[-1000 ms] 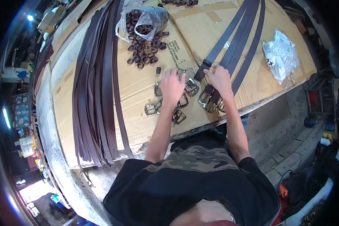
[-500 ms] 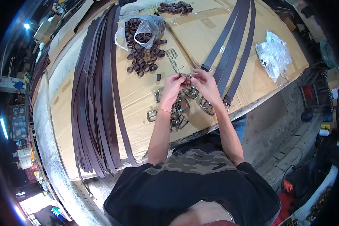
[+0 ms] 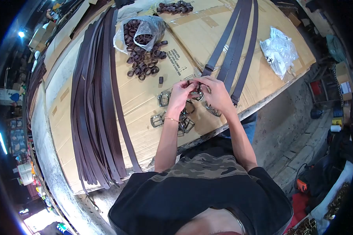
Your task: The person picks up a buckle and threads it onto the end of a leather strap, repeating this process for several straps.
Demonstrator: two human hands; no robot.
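— Both hands, left hand point(image 3: 181, 93) and right hand point(image 3: 215, 94), meet pinched on one metal buckle point(image 3: 195, 87), near the worktop's point(image 3: 153, 137) front edge?
— Confirmed (loose buckles point(image 3: 172, 113) lie beneath). Advise a firm pinch, buckle kept level above the pile.

Desk point(image 3: 153, 129) covered with flat brown cardboard. Long dark belts point(image 3: 94, 102) laid in stack at left. Three more belts point(image 3: 235, 43) laid at right. Metal buckles point(image 3: 161, 117) spread near front edge. Small brown loops point(image 3: 143, 64) spilled beside plastic bag point(image 3: 145, 29). White bag point(image 3: 278, 51) placed far right.
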